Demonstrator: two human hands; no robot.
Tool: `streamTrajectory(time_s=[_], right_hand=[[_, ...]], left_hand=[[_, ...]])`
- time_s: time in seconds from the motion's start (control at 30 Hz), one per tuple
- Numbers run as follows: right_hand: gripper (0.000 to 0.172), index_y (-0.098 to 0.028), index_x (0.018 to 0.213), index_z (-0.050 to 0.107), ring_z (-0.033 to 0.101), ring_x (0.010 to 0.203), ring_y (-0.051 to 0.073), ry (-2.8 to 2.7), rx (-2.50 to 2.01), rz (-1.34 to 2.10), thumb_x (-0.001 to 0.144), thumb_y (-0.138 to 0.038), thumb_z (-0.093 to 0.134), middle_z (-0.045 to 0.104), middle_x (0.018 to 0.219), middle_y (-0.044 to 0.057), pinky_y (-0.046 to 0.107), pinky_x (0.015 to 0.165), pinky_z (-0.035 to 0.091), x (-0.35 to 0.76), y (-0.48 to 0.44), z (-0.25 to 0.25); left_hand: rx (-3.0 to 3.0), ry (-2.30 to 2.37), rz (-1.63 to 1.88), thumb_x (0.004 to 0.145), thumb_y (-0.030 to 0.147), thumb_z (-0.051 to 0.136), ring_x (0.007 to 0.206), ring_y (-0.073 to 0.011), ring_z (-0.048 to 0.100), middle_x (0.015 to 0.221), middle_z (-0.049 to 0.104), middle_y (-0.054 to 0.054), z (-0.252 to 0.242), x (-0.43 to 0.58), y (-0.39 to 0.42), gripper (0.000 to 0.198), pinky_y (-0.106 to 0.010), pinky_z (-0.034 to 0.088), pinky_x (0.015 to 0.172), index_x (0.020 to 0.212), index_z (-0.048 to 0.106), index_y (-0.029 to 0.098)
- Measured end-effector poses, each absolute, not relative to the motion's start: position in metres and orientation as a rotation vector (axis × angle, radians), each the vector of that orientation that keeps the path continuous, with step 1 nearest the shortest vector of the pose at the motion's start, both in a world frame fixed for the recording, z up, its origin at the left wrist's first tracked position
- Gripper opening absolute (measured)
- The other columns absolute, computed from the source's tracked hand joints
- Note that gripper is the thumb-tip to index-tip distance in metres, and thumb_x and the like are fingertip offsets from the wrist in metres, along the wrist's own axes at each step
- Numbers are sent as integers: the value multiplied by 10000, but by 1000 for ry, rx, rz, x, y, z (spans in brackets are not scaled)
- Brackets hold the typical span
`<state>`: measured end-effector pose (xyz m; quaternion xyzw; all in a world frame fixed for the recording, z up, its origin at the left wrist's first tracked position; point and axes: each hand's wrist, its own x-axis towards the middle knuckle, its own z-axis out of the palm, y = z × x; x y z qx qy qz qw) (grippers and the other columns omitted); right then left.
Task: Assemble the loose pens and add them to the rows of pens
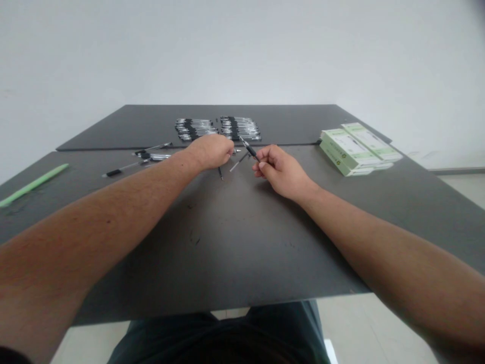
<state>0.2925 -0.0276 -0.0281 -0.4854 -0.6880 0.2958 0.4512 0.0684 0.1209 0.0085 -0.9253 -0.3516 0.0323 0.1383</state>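
My left hand is closed over the middle of the dark table, just in front of the pen rows; a thin dark pen part points down below its fingers. What its fingertips pinch is too small to make out. To the right, my right hand holds a pen with a black grip between thumb and fingers, its tip pointing up and left. A clear pen cap lies between the two hands. Behind them, several pens are laid side by side in a left group and a right group.
Several loose pens lie left of my left forearm. A long green object rests at the far left. White and green boxes are stacked on the right. The table's front edge is near my lap.
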Motion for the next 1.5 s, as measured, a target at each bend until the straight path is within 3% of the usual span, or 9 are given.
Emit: streamTrajectory(time_s=[0.47,0.77,1.03,1.5], right_hand=[[138,-284,1104,561,777,877,239,-1694,-1193,746,974,-259,601,816,1032,50,465,898,613,292,-28,-28],[142,-284,1111,570,787,884,234,-1691,-1204,755,979,-255,612,819,1043,46,459,914,618,293,-30,-28],[144,-275,1108,565,785,853,223,-1690,-1190,756,974,-234,599,816,1031,41,432,865,618,293,-29,-29],[129,-268,1107,577,806,846,219,-1716,-1219,738,992,-219,604,833,1049,48,416,852,635,291,-30,-25]], left_hand=[[-2674,-1060,84,1028,259,544,1154,-320,769,1220,835,-120,3,63,126,401,-391,567,939,1272,862,282],[-2704,-1091,164,951,240,611,1042,-272,772,1120,872,-66,6,64,131,319,-351,541,878,1123,876,288],[-2661,-1142,74,979,238,574,1176,-306,758,1219,851,-105,12,56,132,417,-373,552,991,1268,874,258],[-2699,-1092,144,947,238,593,1061,-307,781,1139,864,-92,7,63,132,387,-367,531,863,1179,900,281]])
